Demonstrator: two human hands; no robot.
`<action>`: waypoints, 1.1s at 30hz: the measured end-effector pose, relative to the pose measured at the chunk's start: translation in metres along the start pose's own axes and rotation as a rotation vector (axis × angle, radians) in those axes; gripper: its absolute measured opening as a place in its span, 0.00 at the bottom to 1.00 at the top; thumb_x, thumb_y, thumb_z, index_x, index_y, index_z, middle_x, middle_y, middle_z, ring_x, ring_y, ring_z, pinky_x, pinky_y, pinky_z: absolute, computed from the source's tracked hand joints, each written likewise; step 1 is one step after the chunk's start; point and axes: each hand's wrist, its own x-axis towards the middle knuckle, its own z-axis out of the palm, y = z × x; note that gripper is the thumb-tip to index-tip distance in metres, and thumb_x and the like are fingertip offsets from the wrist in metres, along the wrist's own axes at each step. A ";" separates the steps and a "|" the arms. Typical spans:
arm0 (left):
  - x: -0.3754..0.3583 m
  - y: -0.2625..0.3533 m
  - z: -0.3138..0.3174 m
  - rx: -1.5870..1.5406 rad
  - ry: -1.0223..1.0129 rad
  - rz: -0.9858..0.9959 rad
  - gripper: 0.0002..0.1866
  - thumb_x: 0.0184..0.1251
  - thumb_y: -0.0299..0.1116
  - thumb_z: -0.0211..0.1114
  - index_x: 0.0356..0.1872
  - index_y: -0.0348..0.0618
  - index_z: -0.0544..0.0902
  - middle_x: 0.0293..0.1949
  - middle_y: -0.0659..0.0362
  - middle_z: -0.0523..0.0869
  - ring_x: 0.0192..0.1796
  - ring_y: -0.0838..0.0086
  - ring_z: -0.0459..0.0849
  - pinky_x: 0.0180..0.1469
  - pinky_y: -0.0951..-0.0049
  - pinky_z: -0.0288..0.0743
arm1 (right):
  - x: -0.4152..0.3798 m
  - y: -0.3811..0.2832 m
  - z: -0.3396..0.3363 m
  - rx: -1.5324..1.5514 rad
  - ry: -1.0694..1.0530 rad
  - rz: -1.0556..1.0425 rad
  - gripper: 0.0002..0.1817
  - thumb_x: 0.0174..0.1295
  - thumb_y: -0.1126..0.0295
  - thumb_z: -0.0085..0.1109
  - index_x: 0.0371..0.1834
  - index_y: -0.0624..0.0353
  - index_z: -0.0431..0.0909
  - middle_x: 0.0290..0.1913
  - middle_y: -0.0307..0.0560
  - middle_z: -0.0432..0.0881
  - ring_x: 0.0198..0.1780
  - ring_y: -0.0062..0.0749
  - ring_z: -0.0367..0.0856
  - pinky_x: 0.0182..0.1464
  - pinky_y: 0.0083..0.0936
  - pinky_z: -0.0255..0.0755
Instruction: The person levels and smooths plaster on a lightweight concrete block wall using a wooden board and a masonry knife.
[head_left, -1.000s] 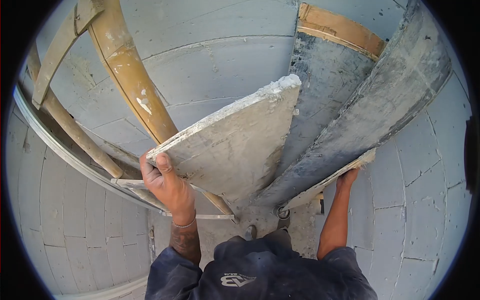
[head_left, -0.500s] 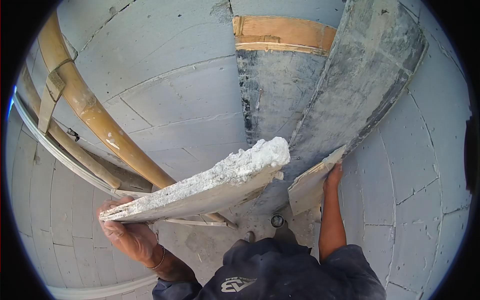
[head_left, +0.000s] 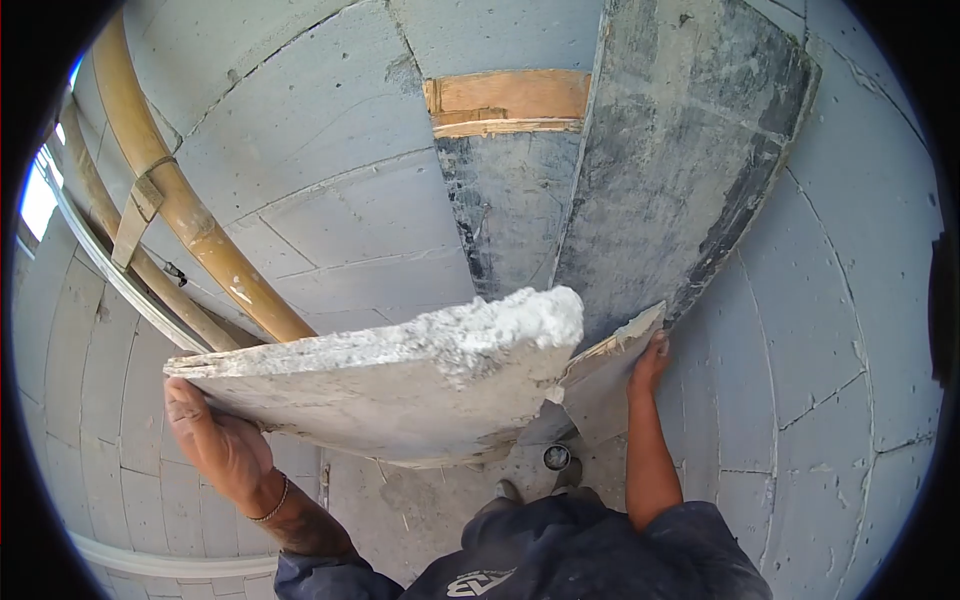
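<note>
My left hand (head_left: 222,445) is closed on the left end of a wide, grey-stained board (head_left: 400,400), which is tilted so its broad face shows. Rough white mortar (head_left: 510,325) is caked along the board's upper edge, thickest at the right end. At the right, my right hand (head_left: 650,362) grips the outer edge of a thinner panel (head_left: 605,390) with a ragged, splintered top edge. That panel meets the right end of the wide board; whether the two are joined is hidden. Some fingers of both hands are out of sight behind the boards.
Two tall dark-stained panels (head_left: 690,150) lean against the grey block wall (head_left: 340,130), one with an orange-brown wood strip (head_left: 515,95). Bamboo poles (head_left: 180,200) stand at the left. A small bucket (head_left: 556,457) sits on the floor by my feet.
The wide board has turned, showing more of its broad face, and its left end has moved left and up with my left hand. My right hand and its panel appear slightly lower and further left.
</note>
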 end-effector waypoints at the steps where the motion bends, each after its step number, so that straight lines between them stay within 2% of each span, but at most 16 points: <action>1: -0.009 -0.013 0.014 -0.021 -0.007 -0.025 0.18 0.71 0.41 0.46 0.42 0.32 0.69 0.37 0.55 0.75 0.40 0.75 0.74 0.47 0.74 0.67 | -0.003 -0.004 0.001 -0.062 0.049 -0.011 0.28 0.62 0.50 0.47 0.49 0.69 0.68 0.45 0.51 0.74 0.47 0.34 0.70 0.50 0.28 0.63; 2: -0.018 -0.032 0.018 -0.013 -0.124 -0.088 0.18 0.69 0.43 0.49 0.40 0.34 0.70 0.33 0.58 0.75 0.36 0.77 0.74 0.43 0.75 0.69 | -0.005 -0.006 0.002 -0.124 0.094 -0.021 0.28 0.61 0.50 0.50 0.44 0.70 0.70 0.40 0.53 0.74 0.43 0.35 0.71 0.47 0.29 0.64; 3: -0.030 -0.050 0.033 0.021 -0.137 -0.116 0.19 0.67 0.46 0.52 0.37 0.35 0.71 0.30 0.60 0.75 0.32 0.80 0.72 0.37 0.78 0.68 | -0.004 -0.003 0.003 -0.124 0.090 -0.022 0.28 0.61 0.50 0.50 0.44 0.70 0.70 0.40 0.53 0.74 0.43 0.35 0.71 0.47 0.29 0.64; 4: -0.043 -0.079 0.032 0.034 -0.261 -0.117 0.20 0.64 0.47 0.56 0.35 0.36 0.72 0.29 0.62 0.74 0.31 0.82 0.69 0.34 0.81 0.64 | -0.002 0.003 0.002 -0.123 0.098 -0.047 0.27 0.61 0.50 0.50 0.42 0.70 0.70 0.39 0.52 0.74 0.42 0.35 0.70 0.46 0.29 0.64; 6: -0.080 -0.113 0.054 0.054 -0.279 -0.164 0.20 0.61 0.46 0.60 0.35 0.35 0.72 0.29 0.65 0.72 0.31 0.83 0.66 0.33 0.82 0.62 | -0.001 0.012 -0.004 -0.133 0.107 -0.076 0.26 0.61 0.50 0.50 0.41 0.69 0.70 0.38 0.51 0.74 0.40 0.34 0.70 0.45 0.30 0.65; 8: -0.113 -0.143 0.069 -0.022 -0.284 -0.228 0.19 0.60 0.44 0.62 0.35 0.36 0.72 0.28 0.66 0.70 0.31 0.84 0.65 0.33 0.83 0.62 | 0.000 0.015 -0.007 -0.041 0.106 -0.048 0.24 0.61 0.51 0.50 0.38 0.67 0.71 0.36 0.50 0.73 0.39 0.34 0.69 0.44 0.30 0.65; 9: -0.126 -0.152 0.072 -0.007 -0.276 -0.302 0.19 0.60 0.45 0.62 0.35 0.36 0.72 0.28 0.66 0.70 0.31 0.84 0.66 0.34 0.83 0.62 | -0.007 0.002 -0.011 -0.184 0.067 -0.002 0.24 0.61 0.51 0.50 0.40 0.66 0.70 0.38 0.48 0.73 0.39 0.31 0.70 0.43 0.29 0.66; 10: -0.140 -0.165 0.076 -0.015 -0.266 -0.313 0.19 0.60 0.45 0.62 0.35 0.36 0.72 0.28 0.66 0.70 0.31 0.84 0.66 0.34 0.83 0.62 | -0.005 0.008 -0.018 0.307 -0.079 0.257 0.24 0.61 0.51 0.51 0.44 0.65 0.68 0.41 0.46 0.72 0.40 0.29 0.70 0.42 0.27 0.66; 11: -0.154 -0.180 0.080 0.004 -0.190 -0.333 0.19 0.60 0.45 0.61 0.35 0.36 0.72 0.28 0.66 0.70 0.31 0.83 0.66 0.34 0.82 0.63 | -0.006 0.014 -0.027 0.219 -0.094 0.192 0.25 0.61 0.51 0.52 0.45 0.64 0.66 0.42 0.46 0.72 0.41 0.28 0.70 0.43 0.27 0.66; 12: -0.166 -0.191 0.082 0.029 -0.115 -0.352 0.19 0.60 0.45 0.61 0.35 0.37 0.72 0.27 0.66 0.70 0.31 0.83 0.66 0.34 0.82 0.63 | -0.017 -0.008 -0.024 0.134 -0.111 0.130 0.25 0.61 0.51 0.52 0.47 0.64 0.65 0.44 0.45 0.71 0.43 0.28 0.71 0.44 0.26 0.67; 14: -0.179 -0.211 0.089 -0.006 -0.070 -0.308 0.19 0.61 0.46 0.60 0.35 0.36 0.72 0.27 0.66 0.70 0.30 0.83 0.66 0.33 0.82 0.63 | -0.024 -0.024 -0.026 0.248 -0.137 0.207 0.24 0.61 0.53 0.52 0.47 0.63 0.64 0.44 0.46 0.71 0.44 0.29 0.72 0.45 0.27 0.68; 15: -0.182 -0.213 0.094 -0.035 -0.028 -0.262 0.20 0.61 0.46 0.60 0.35 0.36 0.72 0.27 0.65 0.70 0.30 0.83 0.66 0.33 0.81 0.63 | -0.026 -0.028 -0.026 0.364 -0.162 0.289 0.23 0.61 0.54 0.52 0.47 0.63 0.63 0.44 0.46 0.71 0.46 0.30 0.72 0.47 0.27 0.69; 16: -0.183 -0.217 0.097 -0.030 -0.008 -0.275 0.20 0.61 0.46 0.60 0.35 0.36 0.72 0.27 0.65 0.70 0.30 0.83 0.66 0.33 0.81 0.63 | -0.028 -0.032 -0.024 0.346 -0.176 0.296 0.23 0.61 0.54 0.52 0.47 0.63 0.63 0.44 0.46 0.71 0.46 0.30 0.72 0.47 0.27 0.69; 19: -0.178 -0.220 0.103 0.080 0.020 -0.266 0.21 0.62 0.47 0.58 0.36 0.34 0.71 0.26 0.64 0.71 0.29 0.82 0.66 0.31 0.80 0.64 | -0.049 -0.054 -0.011 0.325 -0.101 0.185 0.22 0.62 0.57 0.52 0.49 0.64 0.61 0.45 0.49 0.71 0.46 0.33 0.74 0.47 0.30 0.71; 28: -0.173 -0.227 0.100 0.110 0.031 -0.197 0.23 0.62 0.49 0.57 0.37 0.32 0.72 0.25 0.61 0.72 0.29 0.79 0.68 0.33 0.78 0.65 | -0.060 -0.054 -0.002 0.355 0.032 0.166 0.20 0.63 0.59 0.51 0.47 0.64 0.61 0.42 0.49 0.72 0.43 0.33 0.76 0.44 0.30 0.73; 33: -0.164 -0.234 0.079 0.002 -0.107 -0.276 0.22 0.60 0.44 0.61 0.41 0.32 0.71 0.30 0.60 0.74 0.33 0.77 0.70 0.38 0.76 0.68 | -0.069 -0.071 0.003 0.270 0.032 0.157 0.22 0.62 0.56 0.52 0.46 0.63 0.61 0.41 0.48 0.73 0.43 0.32 0.76 0.42 0.28 0.73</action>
